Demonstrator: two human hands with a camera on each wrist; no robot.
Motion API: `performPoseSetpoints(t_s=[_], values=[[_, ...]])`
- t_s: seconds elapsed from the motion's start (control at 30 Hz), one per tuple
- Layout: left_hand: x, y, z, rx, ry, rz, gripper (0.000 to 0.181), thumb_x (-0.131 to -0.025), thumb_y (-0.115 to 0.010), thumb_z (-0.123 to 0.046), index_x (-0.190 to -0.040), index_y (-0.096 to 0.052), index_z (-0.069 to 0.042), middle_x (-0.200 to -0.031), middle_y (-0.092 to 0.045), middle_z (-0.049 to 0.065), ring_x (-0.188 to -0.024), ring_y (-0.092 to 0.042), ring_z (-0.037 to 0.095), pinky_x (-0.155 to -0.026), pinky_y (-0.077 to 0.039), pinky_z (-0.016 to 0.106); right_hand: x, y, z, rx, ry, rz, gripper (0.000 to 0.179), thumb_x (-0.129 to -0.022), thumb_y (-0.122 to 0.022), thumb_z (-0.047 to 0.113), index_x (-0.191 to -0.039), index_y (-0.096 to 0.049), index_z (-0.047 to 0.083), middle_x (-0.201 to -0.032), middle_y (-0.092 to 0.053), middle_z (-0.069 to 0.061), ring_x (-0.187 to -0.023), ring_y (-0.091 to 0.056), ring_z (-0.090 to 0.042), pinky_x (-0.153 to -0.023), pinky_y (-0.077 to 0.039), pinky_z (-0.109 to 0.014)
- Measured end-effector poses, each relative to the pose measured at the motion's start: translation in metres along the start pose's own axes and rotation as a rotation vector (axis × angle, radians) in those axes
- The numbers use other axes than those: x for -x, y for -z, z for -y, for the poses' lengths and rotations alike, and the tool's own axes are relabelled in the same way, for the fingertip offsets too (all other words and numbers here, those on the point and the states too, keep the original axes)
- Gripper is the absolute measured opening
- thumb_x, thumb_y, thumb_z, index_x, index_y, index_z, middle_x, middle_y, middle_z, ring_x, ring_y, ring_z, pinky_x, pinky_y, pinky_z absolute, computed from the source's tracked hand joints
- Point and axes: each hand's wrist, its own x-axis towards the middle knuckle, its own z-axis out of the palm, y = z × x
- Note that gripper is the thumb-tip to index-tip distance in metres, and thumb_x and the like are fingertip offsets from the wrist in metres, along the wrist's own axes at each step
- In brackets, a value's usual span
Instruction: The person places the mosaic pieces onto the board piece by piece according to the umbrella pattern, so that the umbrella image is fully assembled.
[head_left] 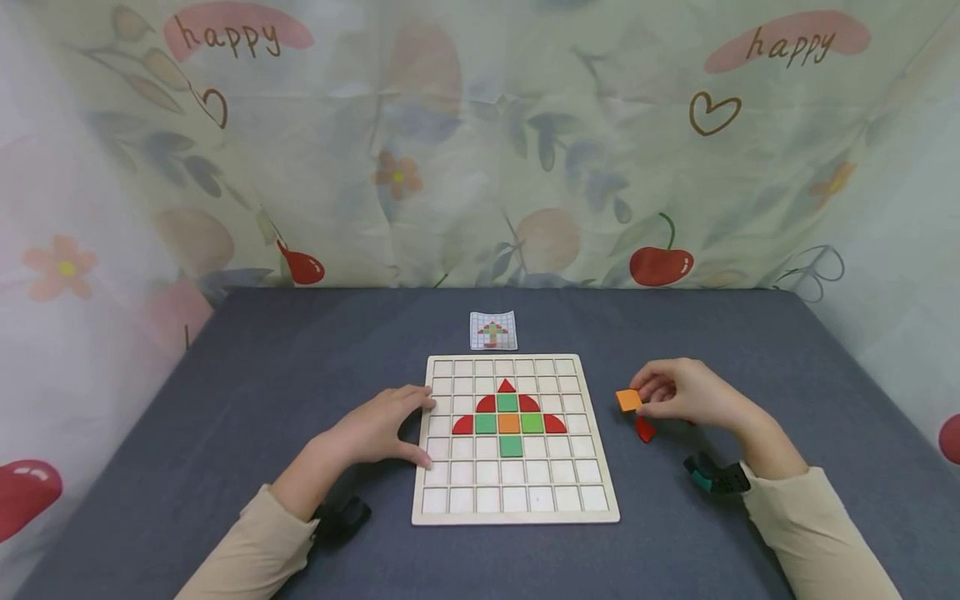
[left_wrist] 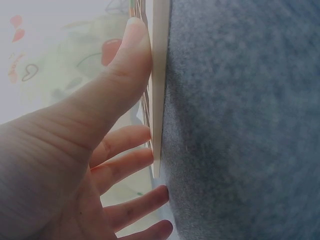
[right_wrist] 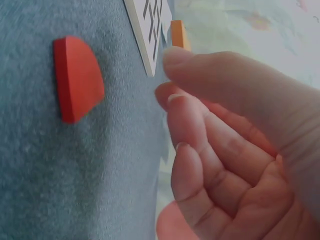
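Note:
A white gridded board (head_left: 517, 497) with a pale wooden rim lies mid-table. On it, red, green and orange tiles form a figure, with a red triangle (head_left: 506, 387) at the top and an orange square (head_left: 508, 423) in the middle. My left hand (head_left: 384, 423) touches the board's left edge with thumb and fingers spread; the left wrist view shows the thumb (left_wrist: 132, 50) against the rim. To the right of the board, my right hand (head_left: 686, 392) pinches an orange square tile (head_left: 628, 401) between thumb and fingers. Below that hand lies a red quarter-round tile (right_wrist: 80, 80).
A small pattern card (head_left: 493, 332) showing a similar figure lies behind the board. The dark grey cloth (head_left: 315, 350) covers the table, with a floral curtain (head_left: 480, 167) hanging behind. A bit of red shows under the right wrist.

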Motion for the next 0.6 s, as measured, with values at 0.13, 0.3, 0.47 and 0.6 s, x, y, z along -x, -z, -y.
performPoseSetpoints(t_s=[0.13,0.3,0.47,0.6], values=[[0.0,0.0,0.0,-0.001,0.002,0.001,0.082,-0.066,-0.08,-0.047,-0.133,-0.05,-0.009,-0.145,-0.041,0.012,-0.133,-0.039,0.032,-0.107,-0.035,0.047,-0.002,-0.003,0.003,-0.005,0.016,-0.015,0.028,-0.078,-0.076,0.019,-0.1,-0.066,0.005,-0.089,-0.069,-0.004,-0.069,-0.057,0.001,-0.065,-0.051,-0.018],[0.0,0.0,0.0,-0.002,0.003,0.002,0.082,-0.066,-0.08,-0.047,-0.133,-0.05,-0.009,-0.146,-0.041,0.012,-0.133,-0.039,0.032,-0.107,-0.035,0.047,-0.006,-0.008,0.009,-0.02,0.031,-0.01,0.029,-0.078,-0.075,0.019,-0.101,-0.066,0.004,-0.089,-0.069,-0.004,-0.07,-0.057,0.001,-0.066,-0.051,-0.019],[-0.001,0.0,0.0,-0.001,0.003,0.004,0.082,-0.067,-0.079,-0.047,-0.133,-0.05,-0.009,-0.145,-0.041,0.012,-0.133,-0.039,0.032,-0.107,-0.035,0.047,-0.009,-0.015,0.016,-0.022,0.053,-0.006,0.027,-0.078,-0.075,0.017,-0.101,-0.066,0.004,-0.088,-0.069,-0.003,-0.069,-0.057,0.0,-0.065,-0.051,-0.019],[0.0,0.0,0.0,-0.002,0.004,0.003,0.082,-0.067,-0.08,-0.047,-0.133,-0.05,-0.009,-0.145,-0.041,0.012,-0.132,-0.04,0.032,-0.107,-0.036,0.047,-0.011,-0.021,0.023,-0.017,0.067,-0.01,0.027,-0.078,-0.075,0.016,-0.1,-0.067,0.005,-0.086,-0.069,-0.002,-0.069,-0.056,0.0,-0.064,-0.051,-0.019]])
